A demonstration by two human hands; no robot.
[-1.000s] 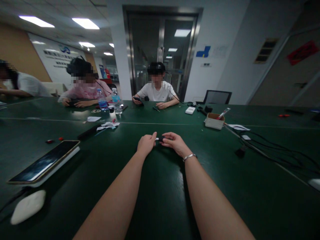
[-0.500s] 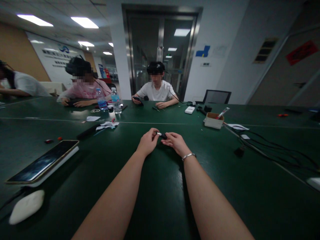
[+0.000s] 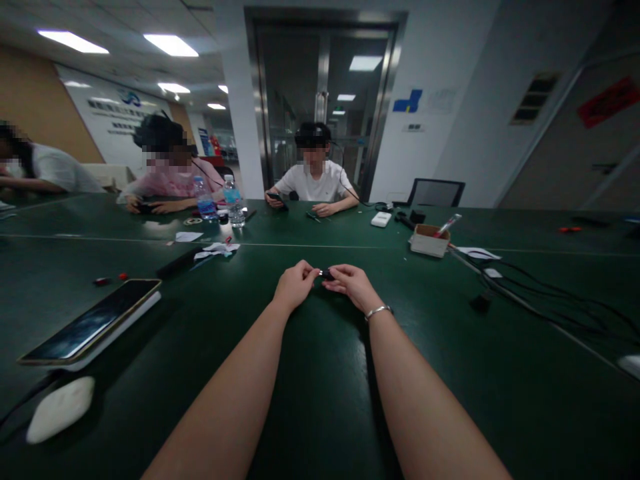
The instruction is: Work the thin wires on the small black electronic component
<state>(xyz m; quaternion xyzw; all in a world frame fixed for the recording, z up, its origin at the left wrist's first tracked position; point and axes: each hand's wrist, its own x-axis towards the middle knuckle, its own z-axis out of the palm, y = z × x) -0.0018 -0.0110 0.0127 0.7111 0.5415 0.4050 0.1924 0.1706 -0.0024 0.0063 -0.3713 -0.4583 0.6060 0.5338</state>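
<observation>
Above the green table, a small black object with a shiny silver end is held between my two hands; its exact kind is too small to make out. My right hand, with a silver bracelet on the wrist, has thumb and fingers closed on the black body. The silver end sits at the fingertips of my left hand, pinched shut on it and hiding most of it.
To the left lie a phone on a white block and a pale rounded thing. Farther off are paper scraps, water bottles, a small box and black cables. Several people sit across the table.
My left fingertips have moved slightly right and down along the silver end, covering more of it. My right hand keeps its hold almost unmoved. The view has shifted a little.
</observation>
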